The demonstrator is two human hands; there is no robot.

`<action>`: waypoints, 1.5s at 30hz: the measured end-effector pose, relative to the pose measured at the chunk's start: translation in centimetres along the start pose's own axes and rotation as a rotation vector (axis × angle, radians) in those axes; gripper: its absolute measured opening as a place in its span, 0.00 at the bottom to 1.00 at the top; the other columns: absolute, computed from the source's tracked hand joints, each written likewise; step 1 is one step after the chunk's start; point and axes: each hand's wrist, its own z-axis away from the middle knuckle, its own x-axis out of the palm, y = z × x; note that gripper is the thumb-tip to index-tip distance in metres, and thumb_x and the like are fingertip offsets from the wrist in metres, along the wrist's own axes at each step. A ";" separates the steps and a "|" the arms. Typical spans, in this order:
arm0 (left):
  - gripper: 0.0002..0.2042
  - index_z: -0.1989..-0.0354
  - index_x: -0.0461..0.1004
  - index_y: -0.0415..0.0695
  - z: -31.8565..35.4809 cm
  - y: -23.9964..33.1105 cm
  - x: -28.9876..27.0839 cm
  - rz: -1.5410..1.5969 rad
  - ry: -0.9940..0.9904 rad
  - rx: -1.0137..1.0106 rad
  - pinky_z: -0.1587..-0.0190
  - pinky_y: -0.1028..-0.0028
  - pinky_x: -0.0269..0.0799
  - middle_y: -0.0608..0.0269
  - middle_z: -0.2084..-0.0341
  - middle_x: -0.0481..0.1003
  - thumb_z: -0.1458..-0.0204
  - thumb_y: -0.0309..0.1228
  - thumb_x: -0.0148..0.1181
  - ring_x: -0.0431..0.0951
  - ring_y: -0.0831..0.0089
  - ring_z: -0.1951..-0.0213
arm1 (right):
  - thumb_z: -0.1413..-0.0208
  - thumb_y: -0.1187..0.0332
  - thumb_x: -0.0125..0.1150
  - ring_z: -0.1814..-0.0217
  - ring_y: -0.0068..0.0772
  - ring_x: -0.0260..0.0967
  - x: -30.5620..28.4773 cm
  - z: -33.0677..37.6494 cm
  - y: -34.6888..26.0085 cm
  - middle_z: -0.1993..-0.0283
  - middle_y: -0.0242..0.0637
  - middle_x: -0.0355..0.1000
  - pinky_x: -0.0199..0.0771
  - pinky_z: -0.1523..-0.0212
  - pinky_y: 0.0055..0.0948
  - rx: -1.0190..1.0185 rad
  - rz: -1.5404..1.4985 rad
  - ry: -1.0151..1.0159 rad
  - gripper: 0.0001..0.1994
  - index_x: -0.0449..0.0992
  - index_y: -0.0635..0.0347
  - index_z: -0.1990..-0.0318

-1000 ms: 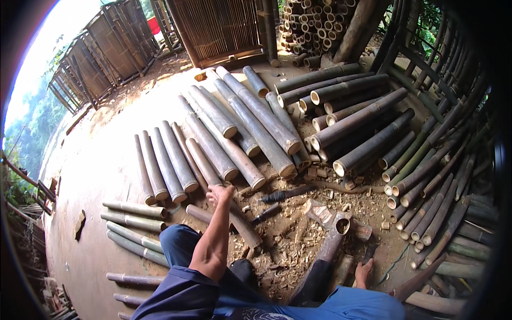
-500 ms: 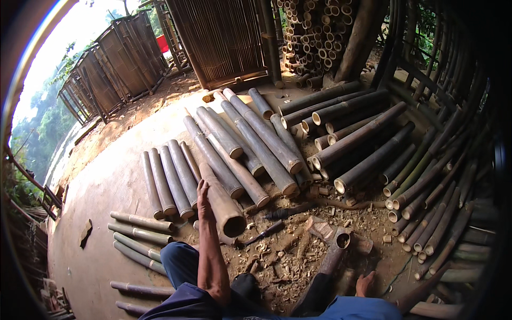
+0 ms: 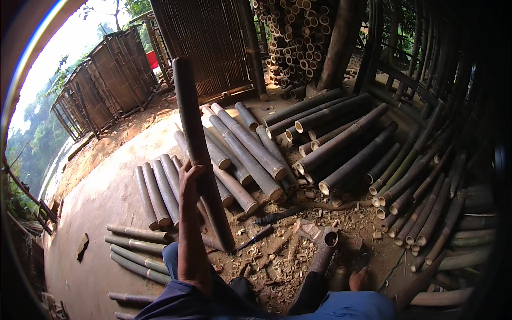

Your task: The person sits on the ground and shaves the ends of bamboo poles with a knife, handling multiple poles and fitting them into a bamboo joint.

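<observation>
Low and close, I have the right hand to the right of the wood-chip heap, its fingers looking curled; I cannot tell whether it grips anything in the shadow there. A short bamboo piece slants by the heap's right edge, open end up. To the left of the heap, I have the left hand closed around a dark bamboo tube, thumb against its side. That tube stands tilted, its lower end by the heap's left edge; whether it touches the ground I cannot tell. Greenish tubes lie further left of the heap. Just beyond the heap I see a long dark object, then a row of long tubes, with a tube pile to their right. Farthest beyond the heap stand a slatted panel and an end-on stack of cut tubes.
</observation>
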 end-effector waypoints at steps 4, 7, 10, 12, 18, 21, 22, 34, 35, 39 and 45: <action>0.22 0.55 0.74 0.37 1.2 -0.1 7.6 -0.237 -0.041 -0.119 0.69 0.73 0.78 0.60 0.70 0.78 0.53 0.36 0.75 0.79 0.72 0.72 | 0.47 0.63 0.62 0.29 0.67 0.58 -1.3 2.6 -5.9 0.32 0.67 0.60 0.55 0.28 0.54 -0.057 0.036 -0.122 0.41 0.51 0.71 0.28; 0.20 0.57 0.75 0.36 3.3 -2.1 15.8 0.080 -0.200 -0.160 0.68 0.72 0.79 0.58 0.70 0.78 0.55 0.32 0.74 0.80 0.71 0.72 | 0.46 0.55 0.63 0.38 0.65 0.68 -2.4 1.0 -5.3 0.42 0.63 0.70 0.66 0.37 0.56 -0.111 0.169 -0.125 0.35 0.60 0.70 0.37; 0.19 0.60 0.77 0.35 4.6 -1.9 24.6 0.082 -0.464 -0.130 0.61 0.70 0.80 0.59 0.69 0.79 0.62 0.27 0.73 0.80 0.70 0.70 | 0.45 0.54 0.61 0.42 0.64 0.71 -3.5 0.2 -2.2 0.46 0.63 0.72 0.70 0.42 0.55 -0.156 0.187 -0.043 0.32 0.62 0.71 0.41; 0.20 0.58 0.77 0.36 5.4 -2.7 27.9 0.079 -0.630 -0.093 0.57 0.68 0.79 0.58 0.67 0.79 0.63 0.28 0.72 0.80 0.69 0.65 | 0.44 0.54 0.59 0.43 0.64 0.71 -3.9 0.3 -3.6 0.45 0.64 0.72 0.71 0.42 0.55 -0.115 0.116 -0.097 0.31 0.63 0.71 0.41; 0.21 0.59 0.77 0.39 8.9 -3.8 33.7 0.121 -0.832 -0.042 0.53 0.69 0.78 0.64 0.68 0.80 0.66 0.26 0.74 0.80 0.73 0.64 | 0.44 0.58 0.58 0.44 0.66 0.72 -5.0 0.6 -4.9 0.45 0.66 0.71 0.72 0.44 0.54 -0.122 0.101 -0.114 0.27 0.66 0.71 0.43; 0.21 0.59 0.76 0.41 9.5 -5.5 33.2 0.038 -0.915 0.009 0.52 0.72 0.76 0.68 0.67 0.79 0.65 0.24 0.75 0.78 0.78 0.63 | 0.45 0.59 0.59 0.44 0.66 0.72 -4.6 2.2 -7.6 0.47 0.68 0.71 0.73 0.45 0.54 -0.111 0.051 -0.178 0.26 0.67 0.71 0.45; 0.23 0.58 0.76 0.41 10.0 -5.1 33.5 0.053 -0.930 -0.002 0.52 0.73 0.75 0.69 0.65 0.79 0.66 0.24 0.77 0.77 0.79 0.61 | 0.45 0.60 0.59 0.44 0.66 0.72 -5.3 2.4 -8.1 0.47 0.68 0.71 0.73 0.45 0.54 -0.099 0.038 -0.192 0.26 0.68 0.71 0.45; 0.27 0.56 0.71 0.39 15.8 -4.4 35.7 0.071 -1.152 0.066 0.51 0.66 0.73 0.57 0.65 0.76 0.70 0.23 0.73 0.77 0.68 0.57 | 0.46 0.57 0.60 0.34 0.65 0.65 -7.4 -0.4 -2.4 0.37 0.69 0.65 0.66 0.34 0.51 -0.103 0.080 -0.181 0.35 0.62 0.71 0.35; 0.28 0.56 0.71 0.39 15.3 -4.8 34.5 0.020 -1.147 0.049 0.51 0.66 0.74 0.57 0.64 0.76 0.70 0.23 0.74 0.78 0.68 0.57 | 0.47 0.54 0.62 0.28 0.62 0.60 -7.8 0.4 -5.2 0.32 0.67 0.62 0.60 0.29 0.49 -0.043 0.100 -0.378 0.41 0.57 0.70 0.30; 0.29 0.54 0.71 0.40 14.3 -6.0 33.6 0.005 -1.167 0.102 0.53 0.66 0.75 0.57 0.64 0.77 0.70 0.23 0.74 0.78 0.67 0.56 | 0.47 0.50 0.63 0.32 0.59 0.65 -16.5 1.6 -12.7 0.35 0.58 0.68 0.66 0.34 0.49 -0.152 0.386 -0.376 0.37 0.65 0.63 0.33; 0.29 0.50 0.72 0.39 13.6 -6.8 33.3 0.025 -1.229 0.023 0.56 0.69 0.76 0.61 0.64 0.79 0.66 0.21 0.74 0.77 0.73 0.60 | 0.38 0.64 0.58 0.56 0.25 0.70 -44.6 15.7 -28.0 0.54 0.39 0.73 0.72 0.53 0.26 -0.908 -0.606 -0.794 0.27 0.69 0.66 0.34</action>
